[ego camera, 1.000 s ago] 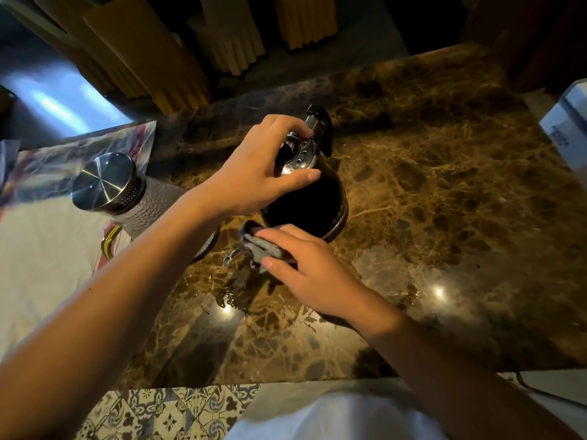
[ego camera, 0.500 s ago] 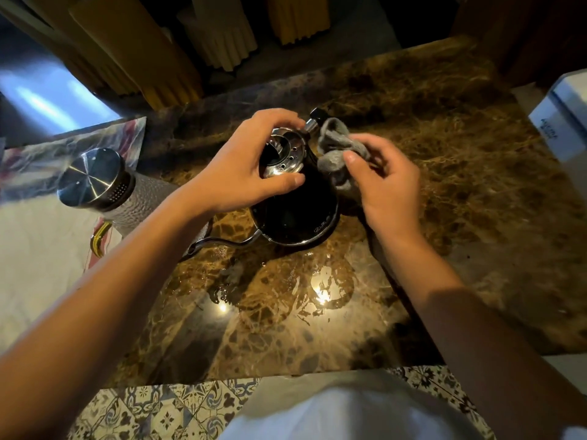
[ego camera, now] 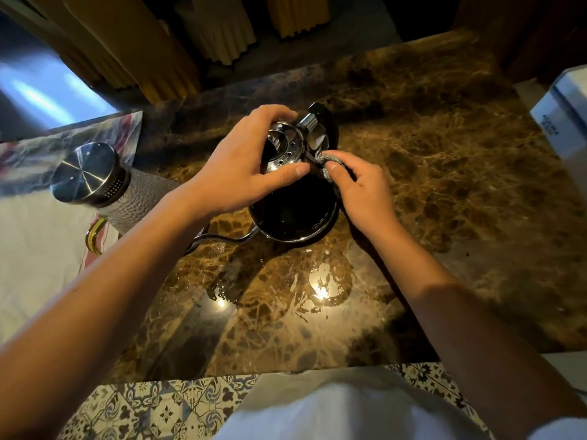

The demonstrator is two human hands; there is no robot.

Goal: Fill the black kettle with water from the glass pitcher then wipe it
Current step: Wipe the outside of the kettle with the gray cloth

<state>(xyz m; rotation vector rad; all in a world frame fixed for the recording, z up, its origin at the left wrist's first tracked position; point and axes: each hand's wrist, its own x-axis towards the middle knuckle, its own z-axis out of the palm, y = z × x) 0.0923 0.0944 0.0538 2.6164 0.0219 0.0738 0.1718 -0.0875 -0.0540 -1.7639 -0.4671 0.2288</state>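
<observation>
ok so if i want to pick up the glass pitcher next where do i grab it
Take the glass pitcher by its gold handle, coming in from the near left, the side that faces you. The handle curves out from the body on that side, over the white cloth. The left hand is nearer but grips the kettle lid, and the right hand holds the grey cloth.

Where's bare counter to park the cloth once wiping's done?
Free: the marble counter between the black kettle and the white box. The near strip is bare but wet. Crowded: both hands on the kettle, left hand on its lid, right hand pinching the cloth; glass pitcher just left.
</observation>
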